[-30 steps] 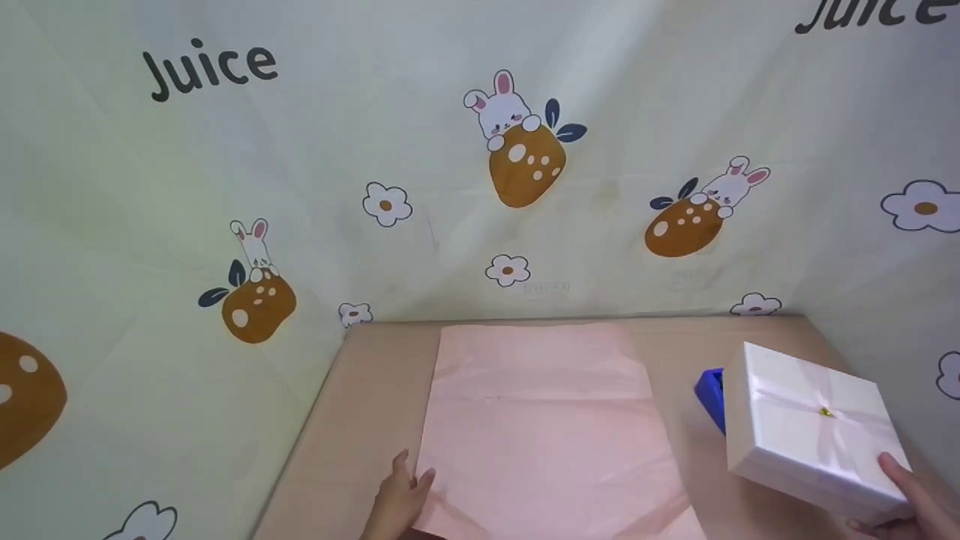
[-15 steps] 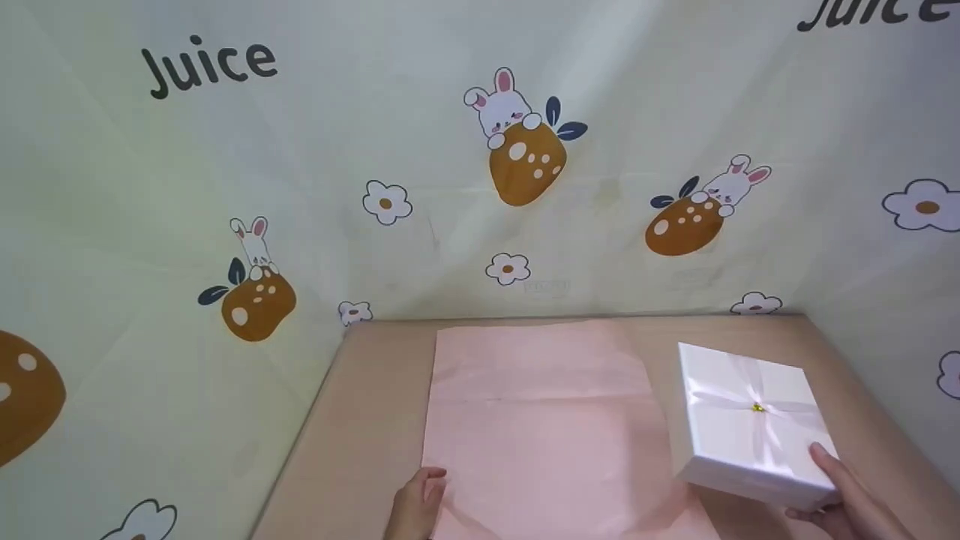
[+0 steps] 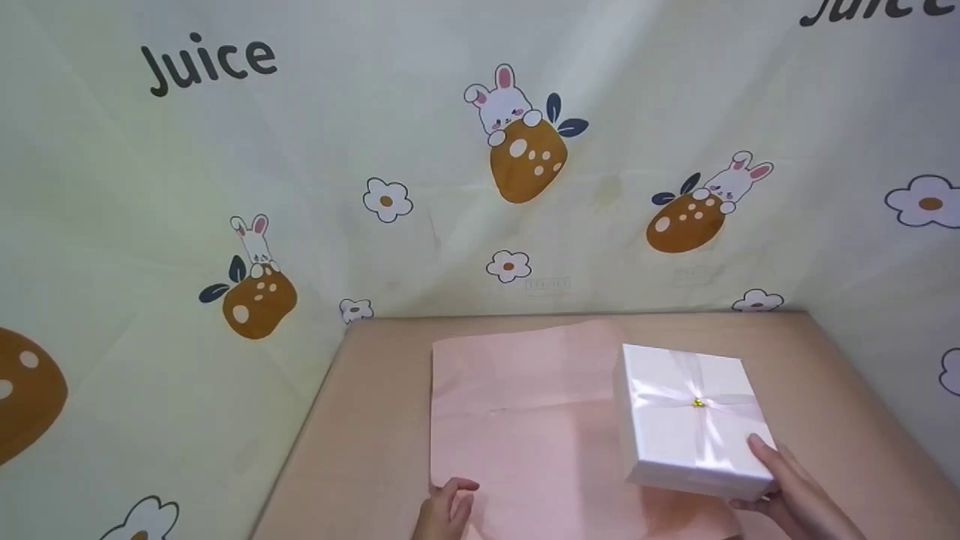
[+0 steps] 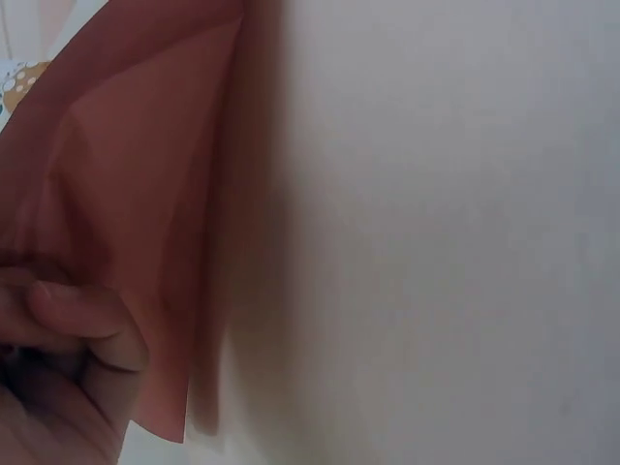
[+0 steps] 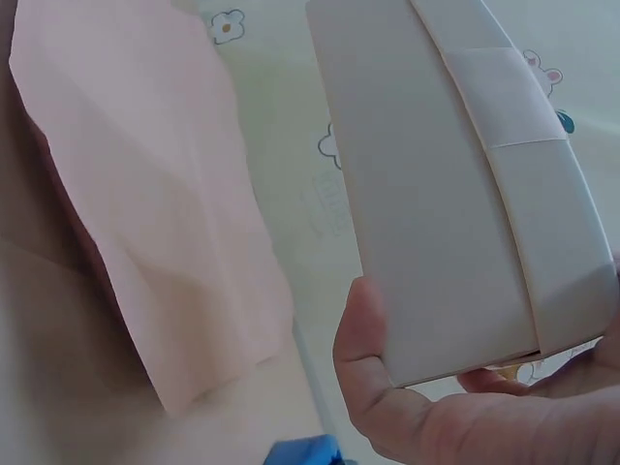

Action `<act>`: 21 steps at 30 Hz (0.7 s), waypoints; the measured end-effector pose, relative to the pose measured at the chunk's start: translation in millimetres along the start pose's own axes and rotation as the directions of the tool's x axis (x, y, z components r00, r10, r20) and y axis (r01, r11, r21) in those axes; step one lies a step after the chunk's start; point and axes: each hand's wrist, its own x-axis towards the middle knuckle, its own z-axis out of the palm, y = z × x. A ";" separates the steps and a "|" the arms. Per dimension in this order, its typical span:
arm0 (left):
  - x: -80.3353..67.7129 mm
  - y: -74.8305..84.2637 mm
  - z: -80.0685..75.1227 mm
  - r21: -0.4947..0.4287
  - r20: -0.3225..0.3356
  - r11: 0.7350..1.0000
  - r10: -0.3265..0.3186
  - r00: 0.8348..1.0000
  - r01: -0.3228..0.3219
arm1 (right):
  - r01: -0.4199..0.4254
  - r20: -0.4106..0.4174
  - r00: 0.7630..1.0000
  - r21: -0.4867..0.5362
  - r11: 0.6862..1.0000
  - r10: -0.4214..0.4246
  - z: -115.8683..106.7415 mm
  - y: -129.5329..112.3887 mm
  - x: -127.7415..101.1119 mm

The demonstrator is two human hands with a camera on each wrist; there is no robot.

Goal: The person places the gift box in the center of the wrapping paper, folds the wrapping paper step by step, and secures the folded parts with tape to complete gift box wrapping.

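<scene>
A white gift box (image 3: 697, 420) with a pale ribbon cross and a small gold centre is gripped at its near right corner by my right hand (image 3: 799, 487). It hangs tilted in the air, overlapping the right part of a pink paper sheet (image 3: 517, 450) in the head view. My left hand (image 3: 448, 510) pinches that sheet at its near left side. In the left wrist view the paper (image 4: 145, 184) stands raised off the table beside the curled fingers (image 4: 87, 320). The right wrist view shows the box's side (image 5: 426, 194) and lid band, with fingers and thumb around its lower end.
A beige-brown table (image 3: 360, 420) lies under the paper. A pale curtain (image 3: 420, 120) printed with rabbits, fruit and flowers surrounds it at the back and sides. Part of a blue object (image 5: 305, 450) shows low in the right wrist view; the head view hides it.
My right hand has carried the box leftward to over the paper's right part. My left hand has moved right and lower, and the pink paper now bends upward along its near edge.
</scene>
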 end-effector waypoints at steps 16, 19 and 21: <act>-3.7 -0.5 9.5 0.163 -0.064 0.939 0.315 0.947 -0.301 | 0.007 0.135 0.991 0.037 0.999 -0.011 69.3 23.7 31.8; -4.8 -2.0 6.0 0.170 -0.056 0.947 0.287 0.956 -0.274 | -0.002 0.124 0.992 0.063 0.998 -0.006 81.7 32.9 43.1; -5.4 -2.5 3.6 0.183 -0.061 0.949 0.271 0.961 -0.256 | -0.011 0.103 0.995 0.068 0.998 0.004 88.9 38.0 50.3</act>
